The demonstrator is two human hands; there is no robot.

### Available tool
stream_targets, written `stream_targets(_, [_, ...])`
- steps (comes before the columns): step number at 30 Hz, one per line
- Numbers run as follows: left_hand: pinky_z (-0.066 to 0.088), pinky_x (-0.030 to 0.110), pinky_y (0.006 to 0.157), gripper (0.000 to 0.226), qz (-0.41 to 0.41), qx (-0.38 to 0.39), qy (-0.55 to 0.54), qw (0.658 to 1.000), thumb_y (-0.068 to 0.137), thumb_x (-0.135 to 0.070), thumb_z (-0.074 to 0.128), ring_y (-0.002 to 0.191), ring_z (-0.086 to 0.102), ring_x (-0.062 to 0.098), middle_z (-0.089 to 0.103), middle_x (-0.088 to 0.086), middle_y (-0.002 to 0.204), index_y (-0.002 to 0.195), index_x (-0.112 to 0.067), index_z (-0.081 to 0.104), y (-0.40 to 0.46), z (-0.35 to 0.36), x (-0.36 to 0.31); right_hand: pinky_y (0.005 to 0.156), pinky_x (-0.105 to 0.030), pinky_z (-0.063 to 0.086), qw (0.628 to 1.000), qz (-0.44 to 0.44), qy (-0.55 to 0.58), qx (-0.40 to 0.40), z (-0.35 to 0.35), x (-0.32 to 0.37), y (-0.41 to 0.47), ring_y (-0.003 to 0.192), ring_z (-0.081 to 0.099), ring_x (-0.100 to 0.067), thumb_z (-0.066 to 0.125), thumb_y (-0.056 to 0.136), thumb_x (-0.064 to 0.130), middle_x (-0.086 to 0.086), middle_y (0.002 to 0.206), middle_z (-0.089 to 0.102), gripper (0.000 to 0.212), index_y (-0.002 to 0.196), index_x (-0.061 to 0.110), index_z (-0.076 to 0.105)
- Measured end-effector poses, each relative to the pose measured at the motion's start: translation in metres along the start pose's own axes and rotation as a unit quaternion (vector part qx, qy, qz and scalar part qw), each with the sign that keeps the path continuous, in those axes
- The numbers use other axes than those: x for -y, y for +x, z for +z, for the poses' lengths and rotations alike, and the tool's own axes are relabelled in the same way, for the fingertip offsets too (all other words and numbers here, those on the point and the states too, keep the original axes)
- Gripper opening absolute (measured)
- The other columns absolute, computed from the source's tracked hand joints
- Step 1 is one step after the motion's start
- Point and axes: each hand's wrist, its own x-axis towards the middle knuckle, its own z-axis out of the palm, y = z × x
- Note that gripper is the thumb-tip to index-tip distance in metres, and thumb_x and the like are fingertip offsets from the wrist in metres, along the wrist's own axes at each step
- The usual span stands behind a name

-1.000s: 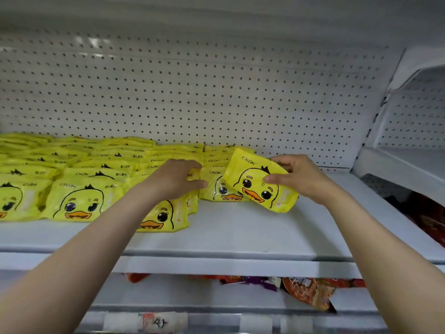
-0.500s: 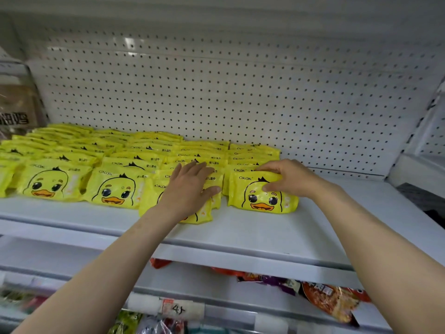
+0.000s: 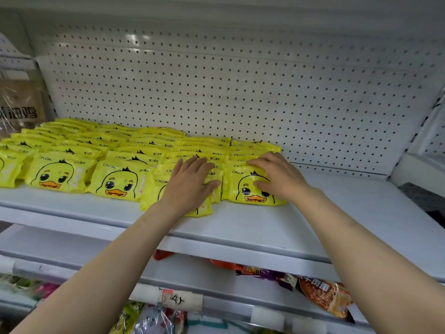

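Several yellow duck-print packets lie in rows on a white shelf [image 3: 277, 227]. My left hand [image 3: 190, 186] lies flat, fingers straight, on a front packet [image 3: 151, 198] that sticks out ahead of its row. My right hand [image 3: 277, 175] rests on the rightmost front packet [image 3: 243, 189], fingers over its top edge and thumb pressed on the duck's face. That packet lies flat at the right end of the rows.
A white pegboard wall [image 3: 240, 92] backs the shelf. Bare shelf stretches to the right of the packets. A brown bag [image 3: 19, 109] stands at far left. Below, a lower shelf holds snack bags [image 3: 320, 292] and a price tag [image 3: 179, 300].
My right hand has laid the packet it held tilted down flat at the row's right end. My left hand has flattened onto its packet. The camera has turned left and down.
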Motion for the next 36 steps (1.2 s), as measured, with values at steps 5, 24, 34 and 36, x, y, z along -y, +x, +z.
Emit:
stream_targets(5, [0.016,0.048,0.119,0.053,0.004,0.006,0.022,1.000,0.095,-0.052,0.045,0.144,0.027,0.025,0.041,0.002,0.150,0.139,-0.024,0.047,-0.002,-0.004,-0.003,0.095,-0.038,0.045,0.998,0.000,-0.054,-0.028,0.006,0.014,-0.010,0.127,0.038,-0.023,0.060,0.089,0.028,0.000,0.136,0.045,0.057,0.144,0.027,0.043])
stream_targets(24, [0.042,0.044,0.102,0.070,-0.094,0.023,0.058,0.994,0.080,-0.032,0.075,0.131,0.041,0.028,0.047,0.006,0.143,0.141,-0.020,0.043,-0.044,-0.130,0.027,0.103,-0.039,0.039,0.995,-0.063,-0.076,-0.028,-0.055,0.144,-0.005,0.129,0.046,-0.029,0.054,0.094,0.037,-0.007,0.140,0.052,0.050,0.141,0.023,0.047])
stream_targets(34, [0.038,0.041,0.104,0.070,-0.168,0.028,0.062,0.983,0.078,-0.029,0.077,0.128,0.045,0.029,0.049,0.010,0.138,0.139,-0.020,0.046,-0.211,-0.248,0.145,0.105,-0.036,0.034,0.984,-0.145,0.079,-0.064,-0.029,0.364,-0.030,0.136,0.037,-0.024,0.057,0.093,0.040,-0.001,0.146,0.045,0.052,0.141,0.026,0.045])
stream_targets(36, [0.038,0.040,0.105,0.070,-0.188,0.028,0.067,0.980,0.078,-0.030,0.077,0.129,0.044,0.026,0.048,0.007,0.140,0.140,-0.021,0.045,-0.250,-0.268,0.169,0.105,-0.036,0.036,0.979,-0.165,0.098,-0.062,-0.017,0.407,-0.038,0.136,0.037,-0.023,0.058,0.093,0.041,0.000,0.146,0.045,0.052,0.142,0.027,0.045])
